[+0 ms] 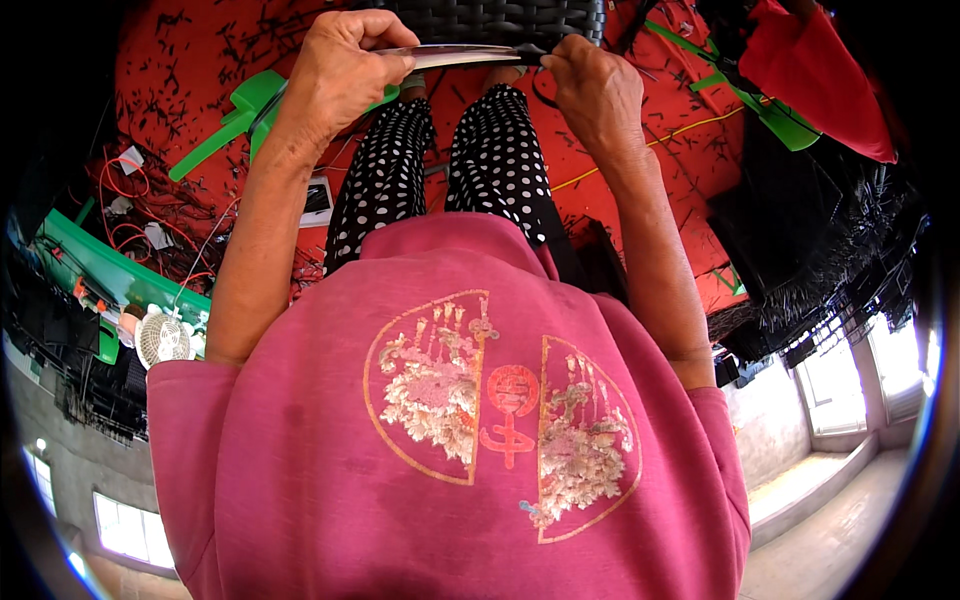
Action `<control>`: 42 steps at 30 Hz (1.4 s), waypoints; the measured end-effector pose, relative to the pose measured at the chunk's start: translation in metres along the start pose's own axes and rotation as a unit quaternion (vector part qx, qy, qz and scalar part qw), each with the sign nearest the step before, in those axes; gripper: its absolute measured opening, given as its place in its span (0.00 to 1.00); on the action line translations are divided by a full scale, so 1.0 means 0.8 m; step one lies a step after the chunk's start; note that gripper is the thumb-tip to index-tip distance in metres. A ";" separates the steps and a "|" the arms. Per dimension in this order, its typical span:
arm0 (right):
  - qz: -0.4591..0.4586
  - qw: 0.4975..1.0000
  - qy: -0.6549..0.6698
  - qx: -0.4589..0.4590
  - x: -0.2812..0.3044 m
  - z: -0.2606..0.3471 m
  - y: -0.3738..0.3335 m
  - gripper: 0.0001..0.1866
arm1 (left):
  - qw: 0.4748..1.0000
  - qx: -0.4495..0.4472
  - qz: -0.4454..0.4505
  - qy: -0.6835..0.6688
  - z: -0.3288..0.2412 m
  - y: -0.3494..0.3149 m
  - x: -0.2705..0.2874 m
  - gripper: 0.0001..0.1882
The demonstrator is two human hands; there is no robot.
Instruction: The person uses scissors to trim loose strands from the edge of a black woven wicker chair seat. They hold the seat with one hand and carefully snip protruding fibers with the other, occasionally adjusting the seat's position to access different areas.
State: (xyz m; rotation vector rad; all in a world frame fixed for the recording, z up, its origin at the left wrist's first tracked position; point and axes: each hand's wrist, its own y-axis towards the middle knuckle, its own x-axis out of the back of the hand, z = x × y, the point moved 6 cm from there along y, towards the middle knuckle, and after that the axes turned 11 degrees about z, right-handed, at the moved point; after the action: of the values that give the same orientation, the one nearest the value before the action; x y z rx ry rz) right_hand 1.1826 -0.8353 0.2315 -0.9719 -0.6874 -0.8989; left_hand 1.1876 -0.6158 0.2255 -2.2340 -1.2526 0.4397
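A thin, flat, pale strip with a dark edge (465,57) is stretched level between my two hands, and its exact kind I cannot make out. My left hand (345,80) pinches its left end between thumb and fingers. At the dark right end, my right hand (600,95) is closed with the fingers curled in. Just beyond the strip is a black woven wicker piece (490,18), cut off by the upper edge of the view. Whether the strip touches the wicker cannot be told.
Dark scraps are scattered over the red floor covering (690,190). Green plastic pieces (255,105) lie at left, with another green piece (790,125) under red cloth (815,75) at right. A yellow cord (690,128) crosses the floor. A small fan (163,338) stands left; black strands (840,250) pile right.
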 end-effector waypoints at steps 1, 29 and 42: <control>-0.001 1.000 -0.009 0.006 0.000 0.002 -0.001 0.10 | 1.000 0.011 -0.002 -0.001 -0.001 -0.001 0.000 0.04; 0.008 1.000 0.009 0.020 -0.004 0.008 0.004 0.07 | 0.999 0.013 -0.009 -0.038 0.020 0.000 0.009 0.04; -0.149 0.969 0.190 -0.045 0.057 -0.046 -0.002 0.15 | 0.998 0.026 0.031 -0.038 0.017 0.000 0.006 0.06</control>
State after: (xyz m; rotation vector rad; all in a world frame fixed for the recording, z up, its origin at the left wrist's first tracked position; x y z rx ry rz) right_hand 1.2059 -0.8839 0.2542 -0.7534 -0.4723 -1.3506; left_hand 1.1833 -0.6081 0.2145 -2.2351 -1.1972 0.5792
